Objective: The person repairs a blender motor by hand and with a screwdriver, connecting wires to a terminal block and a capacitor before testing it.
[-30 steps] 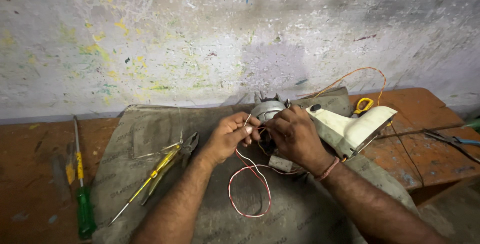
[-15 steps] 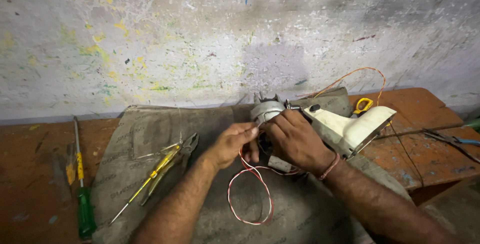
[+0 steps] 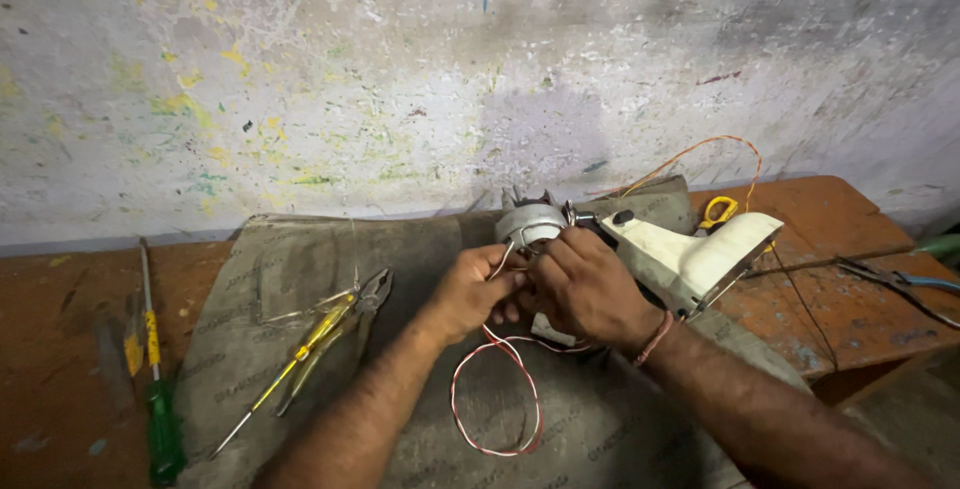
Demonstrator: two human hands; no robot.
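On grey matting (image 3: 300, 279), both hands' fingers (image 3: 505, 284) pinch a wire (image 3: 500, 261) beside the small motor (image 3: 528, 223).

A small grey round motor (image 3: 530, 224) sits upright on the grey cloth at mid-scene, against the left end of a cream plastic housing (image 3: 700, 254) lying tilted to its right. A red-and-white twisted wire (image 3: 495, 399) loops from it toward the near edge.

Head camera, looking down, close over workbench (image 3: 860, 319).
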